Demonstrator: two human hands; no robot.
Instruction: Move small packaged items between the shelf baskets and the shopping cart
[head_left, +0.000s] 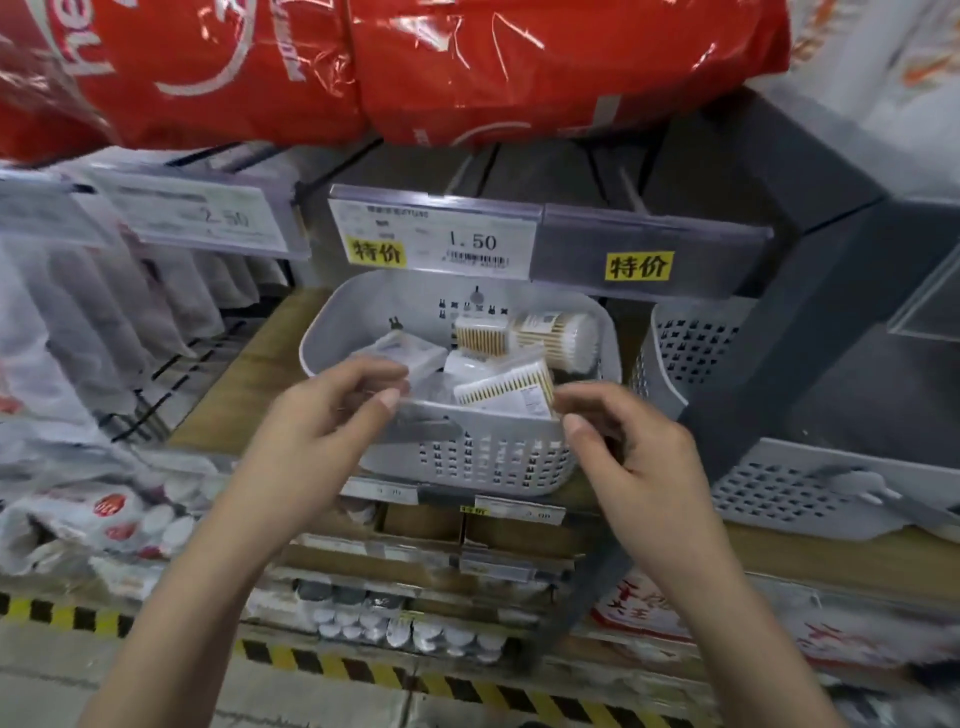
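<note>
Both hands are up at the front rim of a grey perforated basket (467, 457) that sits on a wooden shelf (244, 384). The left hand (322, 415) has its fingers curled, thumb tip just at the near rim, and the fingertips lie against a clear plastic box (397, 353) inside the basket; whether it actually grips the box I cannot tell. The right hand (628, 441) is loosely curled, fingers bent toward the rim's right end, tips close beside a flat pack of cotton swabs (506, 387) (contact is not clear, motion blur). No item is plainly held in either hand.

In the basket: the flat swab pack at front right, another flat swab pack (480, 335) behind it, and a round tub of cotton swabs (558, 338) lying on its side at back right, touching the basket's right wall. The clear box lies at left.

Above the basket hangs a price tag (431, 236) reading 1.50 with a yellow sticker; a second yellow sticker (639, 266) sits on the rail to the right. A second grey basket (685, 348) stands just right of the first. Big red plastic-wrapped packs (467, 62) fill the shelf above. White bagged goods (104, 322) hang at left. Yellow-black hazard tape (363, 670) runs along the lowest shelf edge.
</note>
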